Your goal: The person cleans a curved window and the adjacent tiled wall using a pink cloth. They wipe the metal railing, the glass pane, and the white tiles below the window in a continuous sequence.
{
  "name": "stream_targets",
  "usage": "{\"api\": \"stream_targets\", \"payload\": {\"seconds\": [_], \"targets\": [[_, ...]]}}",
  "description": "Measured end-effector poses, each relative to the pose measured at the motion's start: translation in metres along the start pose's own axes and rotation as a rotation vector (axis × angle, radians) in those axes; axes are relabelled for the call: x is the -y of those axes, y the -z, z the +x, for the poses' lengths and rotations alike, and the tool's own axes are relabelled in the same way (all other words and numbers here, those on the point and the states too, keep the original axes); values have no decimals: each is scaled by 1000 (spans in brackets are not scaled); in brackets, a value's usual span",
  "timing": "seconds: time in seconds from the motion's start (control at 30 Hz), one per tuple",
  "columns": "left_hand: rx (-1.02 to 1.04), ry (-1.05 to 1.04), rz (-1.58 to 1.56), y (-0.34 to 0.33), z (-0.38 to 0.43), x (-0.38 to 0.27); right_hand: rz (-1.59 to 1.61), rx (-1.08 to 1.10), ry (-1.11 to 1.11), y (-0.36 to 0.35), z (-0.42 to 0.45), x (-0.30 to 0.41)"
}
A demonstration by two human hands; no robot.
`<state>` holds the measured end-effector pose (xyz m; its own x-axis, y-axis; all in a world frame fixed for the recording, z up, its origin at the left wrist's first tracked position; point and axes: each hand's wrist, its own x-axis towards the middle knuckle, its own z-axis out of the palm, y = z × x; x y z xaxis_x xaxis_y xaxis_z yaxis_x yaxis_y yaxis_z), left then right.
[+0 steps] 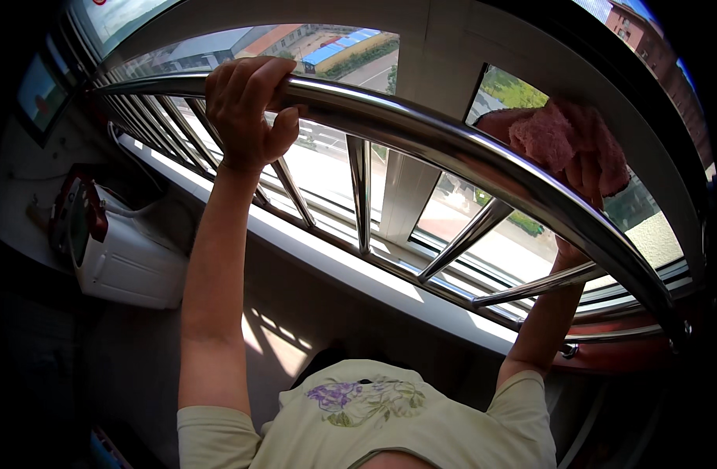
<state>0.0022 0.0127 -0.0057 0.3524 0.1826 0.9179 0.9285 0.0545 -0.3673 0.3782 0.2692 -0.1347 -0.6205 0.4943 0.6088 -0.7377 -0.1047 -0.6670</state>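
My left hand (244,111) is wrapped around the top tube of a shiny metal guard rail (388,108). My right arm reaches between the rail's bars to the window side. There my right hand (584,179) holds a crumpled pink cloth (561,138) up by the window glass (511,85). The top tube hides part of that hand and wrist, and I cannot tell whether the cloth touches the pane. A light window frame (435,53) stands between the panes.
Several upright metal bars (359,193) join the top tube to a lower one above the pale window sill (335,264). A white plastic appliance with a dark red top part (133,258) stands at the left. Sunlight falls on the floor (282,343).
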Motion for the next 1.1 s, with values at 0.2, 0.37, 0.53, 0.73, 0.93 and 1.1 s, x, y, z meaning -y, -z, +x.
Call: {"api": "stream_targets", "payload": {"seconds": [0.2, 0.37, 0.53, 0.73, 0.93, 1.1], "targets": [[-26, 1, 27, -4, 3, 0, -367, 76, -264, 22, -16, -30], [-4, 21, -4, -2, 1, -1, -370, 105, -837, -41, -4, -60], [-6, -11, -26, -3, 5, -1, -993, 491, -1137, 3, -39, -104], [-9, -12, -33, -3, 4, 0, -752, 277, -1167, 11, -89, -108], [-15, -20, -20, -2, 1, 1, -401, -20, -726, -8, -64, -48], [-47, -42, -39, -4, 3, 2, -219, -228, -147, 0, -31, 14]]}}
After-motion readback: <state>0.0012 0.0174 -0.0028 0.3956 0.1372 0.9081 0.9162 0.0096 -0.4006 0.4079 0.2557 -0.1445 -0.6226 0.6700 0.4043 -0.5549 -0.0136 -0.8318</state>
